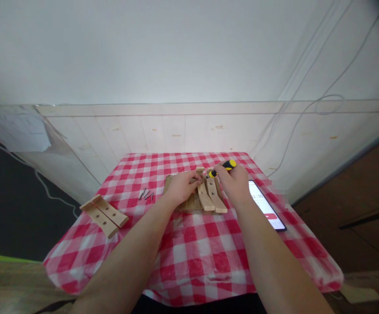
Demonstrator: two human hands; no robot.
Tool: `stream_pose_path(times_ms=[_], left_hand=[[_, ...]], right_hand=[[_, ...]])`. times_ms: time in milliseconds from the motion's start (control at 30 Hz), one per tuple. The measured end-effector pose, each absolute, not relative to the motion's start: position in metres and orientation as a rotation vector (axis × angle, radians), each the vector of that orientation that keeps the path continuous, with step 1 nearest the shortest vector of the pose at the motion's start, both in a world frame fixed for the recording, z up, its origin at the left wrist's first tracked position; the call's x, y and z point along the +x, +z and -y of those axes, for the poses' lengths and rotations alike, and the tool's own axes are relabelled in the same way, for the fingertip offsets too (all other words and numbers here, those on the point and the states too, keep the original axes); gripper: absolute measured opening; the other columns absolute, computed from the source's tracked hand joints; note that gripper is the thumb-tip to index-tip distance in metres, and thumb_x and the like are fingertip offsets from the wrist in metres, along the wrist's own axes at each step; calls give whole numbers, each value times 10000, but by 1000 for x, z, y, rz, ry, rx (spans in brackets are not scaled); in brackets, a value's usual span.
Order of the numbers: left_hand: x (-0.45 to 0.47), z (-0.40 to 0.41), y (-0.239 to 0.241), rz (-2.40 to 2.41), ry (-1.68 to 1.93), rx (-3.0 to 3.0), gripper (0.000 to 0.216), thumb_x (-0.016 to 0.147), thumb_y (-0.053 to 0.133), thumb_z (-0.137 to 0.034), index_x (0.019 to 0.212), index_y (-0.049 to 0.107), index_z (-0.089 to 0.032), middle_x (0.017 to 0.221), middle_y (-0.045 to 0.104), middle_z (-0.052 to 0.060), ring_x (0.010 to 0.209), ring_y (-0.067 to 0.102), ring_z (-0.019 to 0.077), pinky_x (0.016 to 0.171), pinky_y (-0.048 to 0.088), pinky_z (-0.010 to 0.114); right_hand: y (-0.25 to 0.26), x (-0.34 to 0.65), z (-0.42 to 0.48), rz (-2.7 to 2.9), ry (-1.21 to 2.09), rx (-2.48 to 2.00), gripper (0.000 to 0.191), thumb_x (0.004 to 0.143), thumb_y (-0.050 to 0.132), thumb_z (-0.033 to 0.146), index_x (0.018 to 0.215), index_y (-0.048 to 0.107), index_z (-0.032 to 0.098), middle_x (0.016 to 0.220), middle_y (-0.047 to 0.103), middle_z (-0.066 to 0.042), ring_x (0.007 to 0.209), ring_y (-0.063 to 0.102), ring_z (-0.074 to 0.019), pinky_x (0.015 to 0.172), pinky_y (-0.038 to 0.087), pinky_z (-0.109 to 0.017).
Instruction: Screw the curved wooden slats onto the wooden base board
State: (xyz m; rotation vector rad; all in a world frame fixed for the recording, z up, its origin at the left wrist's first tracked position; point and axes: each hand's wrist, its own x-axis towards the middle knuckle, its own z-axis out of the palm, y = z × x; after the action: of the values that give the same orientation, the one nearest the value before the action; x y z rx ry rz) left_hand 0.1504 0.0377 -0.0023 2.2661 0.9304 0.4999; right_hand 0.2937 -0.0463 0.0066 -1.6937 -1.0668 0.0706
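Wooden slats on checked tabletop: left grip rests on them, closure not discernible; right grip wrapped tight round yellow-black screwdriver.

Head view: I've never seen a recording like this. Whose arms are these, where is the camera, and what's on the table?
There is no machine here. The camera sits on a person's head and looks forward and down, so the two bare arms coming in from the bottom are that person's own. The table is covered by a red-and-white checked tablecloth. The right hand grips a screwdriver with a yellow-and-black handle. The left hand rests on a set of wooden slats; whether its fingers pinch anything is too small to tell. Left of them lie a few loose screws and, farther left, two drilled wooden pieces. A phone with a lit screen lies on the right.
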Motion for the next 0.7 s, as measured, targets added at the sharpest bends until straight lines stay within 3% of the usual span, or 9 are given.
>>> stream_pose_path(times_ms=[167, 333, 700], left_hand=[[151, -38, -1, -911, 516, 2341, 174, 860, 558, -293, 923, 692, -202, 733, 689, -1, 706, 634, 144, 677, 444, 234], [152, -40, -3, -815, 548, 2414, 214, 842, 580, -242, 1020, 693, -203, 993, 717, 27, 906, 643, 178, 812, 470, 264], [152, -39, -6, -663, 558, 2638, 235, 888, 529, -239, 1040, 705, -207, 1161, 676, 43, 1053, 607, 183, 940, 448, 272]], right_hand=[[6, 293, 46, 1108, 65, -1695, 294, 775, 517, 364, 536, 507, 193, 483, 479, 24, 519, 491, -146, 510, 322, -273], [4, 294, 45, 1107, 74, -1691, 275, 786, 520, 385, 603, 577, 189, 515, 534, 12, 540, 530, -164, 516, 340, -281], [5, 294, 45, 1149, 2, -1757, 286, 789, 531, 411, 665, 648, 182, 584, 614, -31, 609, 585, -202, 552, 364, -296]])
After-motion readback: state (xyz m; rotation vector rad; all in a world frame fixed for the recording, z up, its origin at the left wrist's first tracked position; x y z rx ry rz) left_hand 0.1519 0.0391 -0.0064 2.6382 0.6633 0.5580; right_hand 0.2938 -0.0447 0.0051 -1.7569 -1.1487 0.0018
